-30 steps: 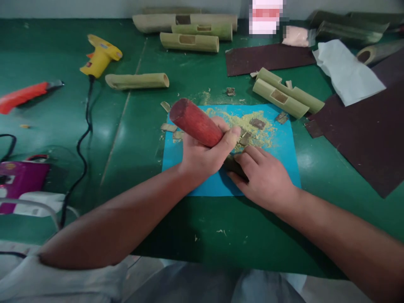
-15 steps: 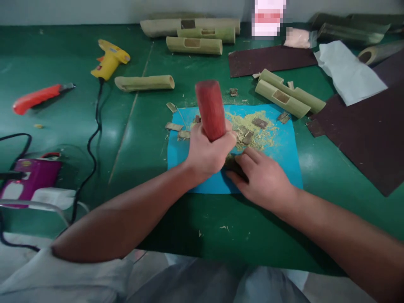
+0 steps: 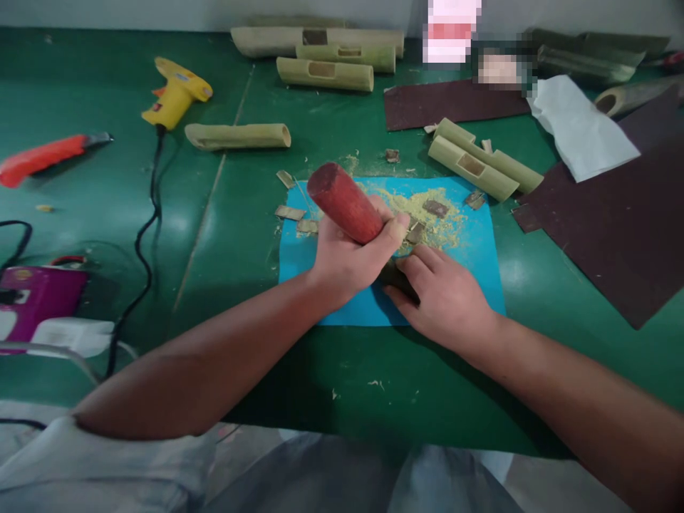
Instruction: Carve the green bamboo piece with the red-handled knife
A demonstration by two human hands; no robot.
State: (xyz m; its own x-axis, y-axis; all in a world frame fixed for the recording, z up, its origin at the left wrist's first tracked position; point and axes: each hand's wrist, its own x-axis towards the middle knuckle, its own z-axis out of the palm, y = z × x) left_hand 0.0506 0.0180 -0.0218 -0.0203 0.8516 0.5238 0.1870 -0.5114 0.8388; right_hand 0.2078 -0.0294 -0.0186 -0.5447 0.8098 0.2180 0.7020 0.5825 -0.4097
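Handle point(image 3: 347, 203) aslant again in left hand point(image 3: 347, 260)

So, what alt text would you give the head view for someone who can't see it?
A person's left grip holds a red handle and the right grip a dark piece, over a blue sheet strewn with yellowish shavings. Bamboo tubes, a yellow corded tool and brown sheets lie around it on a green table.
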